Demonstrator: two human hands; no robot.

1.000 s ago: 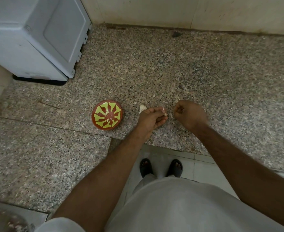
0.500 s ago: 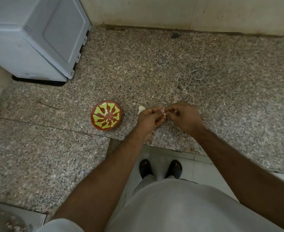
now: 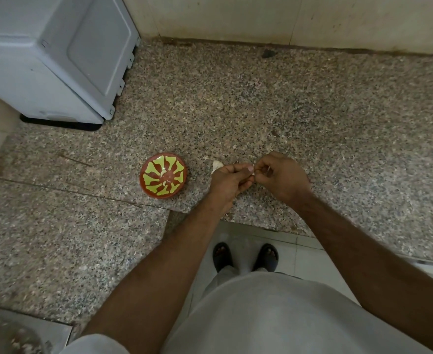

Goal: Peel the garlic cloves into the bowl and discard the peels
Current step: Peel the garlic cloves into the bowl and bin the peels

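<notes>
Right hand [image 3: 280, 176] has closed in — both grips pinch one garlic clove [image 3: 253, 172] (with left hand [image 3: 229, 181]).

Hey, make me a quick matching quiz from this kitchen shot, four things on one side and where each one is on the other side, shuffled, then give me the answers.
Things:
1. red bowl
2. garlic clove
3. white appliance
4. loose garlic piece

Places:
A. far left corner of the counter, against the wall
B. pinched between the left hand and the right hand
C. on the counter, left of both hands
D. on the counter just behind the left hand, partly hidden by it

Pairs: 1-C, 2-B, 3-A, 4-D
</notes>
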